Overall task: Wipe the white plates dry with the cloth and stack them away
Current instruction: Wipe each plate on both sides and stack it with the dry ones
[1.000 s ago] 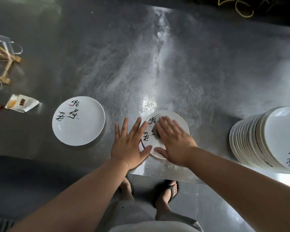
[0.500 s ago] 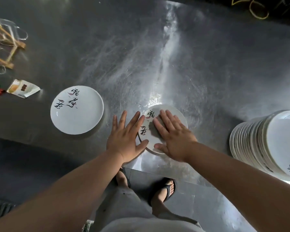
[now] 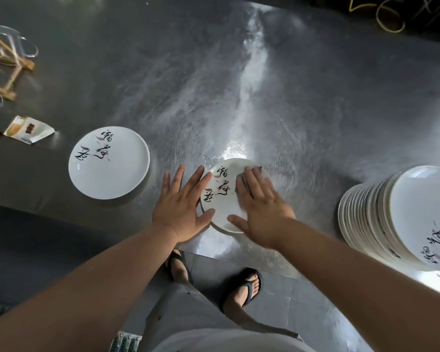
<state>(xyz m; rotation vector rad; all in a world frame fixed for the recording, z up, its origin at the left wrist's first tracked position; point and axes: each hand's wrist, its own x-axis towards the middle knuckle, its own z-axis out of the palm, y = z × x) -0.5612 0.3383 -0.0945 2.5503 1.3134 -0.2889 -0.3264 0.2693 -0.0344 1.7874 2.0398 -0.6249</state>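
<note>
A white plate (image 3: 222,207) with black brush lettering lies on the steel table (image 3: 214,85) near its front edge. My left hand (image 3: 182,207) lies flat with straight fingers against the plate's left rim. My right hand (image 3: 261,207) presses flat on the plate's right half, with a thin pale cloth (image 3: 258,171) mostly hidden under its fingers. A second lettered white plate (image 3: 109,162) lies alone to the left. A tall stack of white plates (image 3: 401,217) leans at the right edge of the table.
A small printed packet (image 3: 28,129) and a wooden stand with clear plastic (image 3: 3,67) sit at the far left. Below the table edge are a tiled floor and my feet in sandals (image 3: 241,288).
My right hand has slid from the plate's left middle to its right side, uncovering the lettering. My left hand stays at the left rim. The view has shifted slightly.
</note>
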